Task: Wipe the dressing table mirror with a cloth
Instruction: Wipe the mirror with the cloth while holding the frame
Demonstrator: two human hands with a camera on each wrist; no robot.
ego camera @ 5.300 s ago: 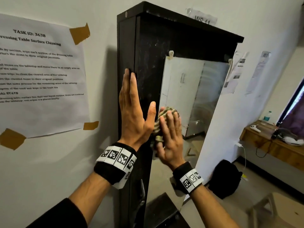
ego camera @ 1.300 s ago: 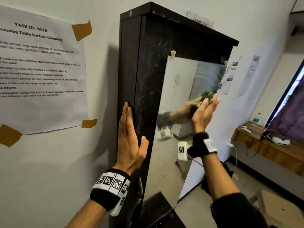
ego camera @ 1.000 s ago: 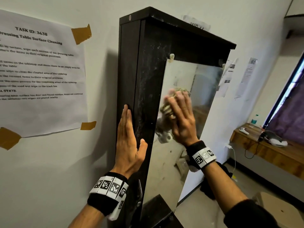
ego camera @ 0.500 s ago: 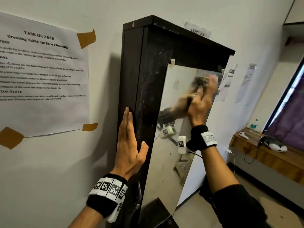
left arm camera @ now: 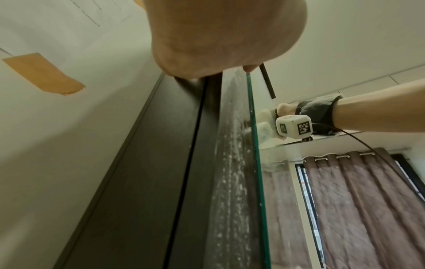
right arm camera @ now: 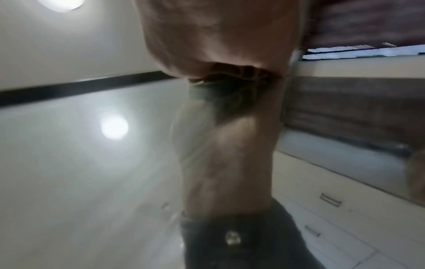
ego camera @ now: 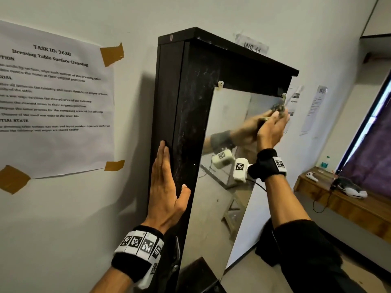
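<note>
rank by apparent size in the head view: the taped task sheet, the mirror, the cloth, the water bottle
1. mirror and task sheet: look alike, unsure; sheet is cut off at the edge
2. cloth, mostly hidden by right hand
3. water bottle, farther away

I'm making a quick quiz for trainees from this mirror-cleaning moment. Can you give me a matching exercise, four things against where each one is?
Things:
1. left hand
2. cloth
3. task sheet
4. water bottle

Places:
A. taped to the wall left of the cabinet
B. on the wooden shelf at far right
C. flat against the cabinet's dark side
D. pressed to the mirror's upper right corner by the right hand

Pairs: 1-C, 2-D, 3-A, 4-B
</note>
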